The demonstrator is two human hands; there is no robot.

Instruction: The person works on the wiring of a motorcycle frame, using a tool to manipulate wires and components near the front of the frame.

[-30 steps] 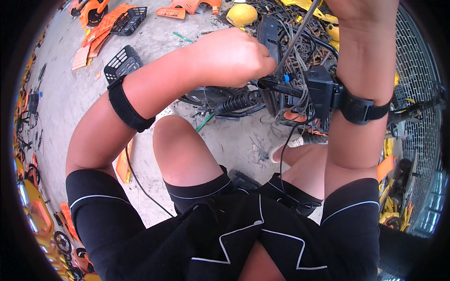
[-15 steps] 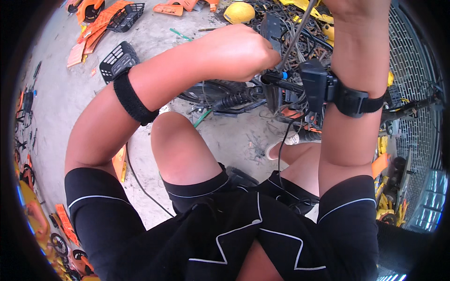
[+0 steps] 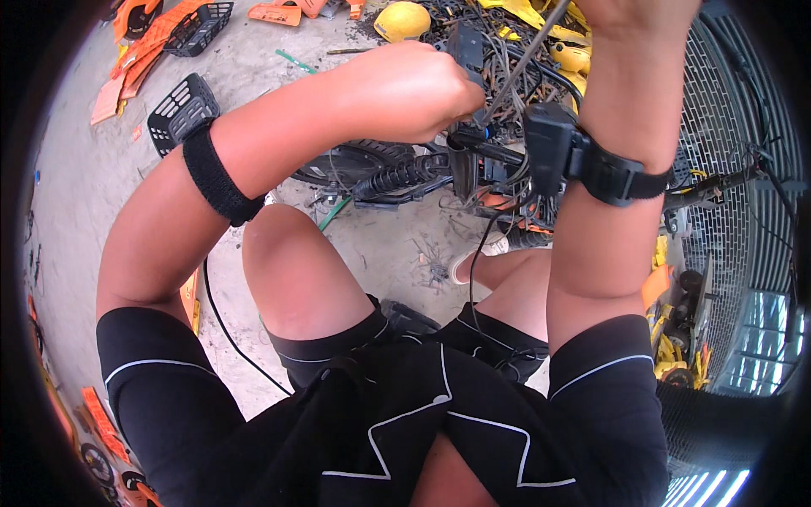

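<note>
1. Two grips are flanking a thin metal rod (image 3: 528, 61), which is slanting down from the upper edge toward the black frame (image 3: 462, 169), ending just right of the left grip (image 3: 414, 93).
2. The left grip is forming a closed fist above the frame. Its fingertips are facing away, so I cannot tell what it is enclosing, or whether it is touching metal.
3. The right grip (image 3: 634, 17) is showing only partly, right of the rod; its fingers are falling outside the view, so I cannot tell if they are wide, narrow or holding the rod.
4. Below the left grip, the frame's spring shock absorber (image 3: 393, 182) is reaching leftward toward the wheel (image 3: 325, 165).
5. Good handling, I judge, is depending on a steady frame, with any force running along the rod rather than across it.
6. Below the right grip, a black cord (image 3: 479, 248) is hanging near the frame; it is needing clearance, since a snag could be tugging the forearm.
7. The left knuckles are sitting near the rod's lower end, so even pressure is looking safer than jerking.
</note>
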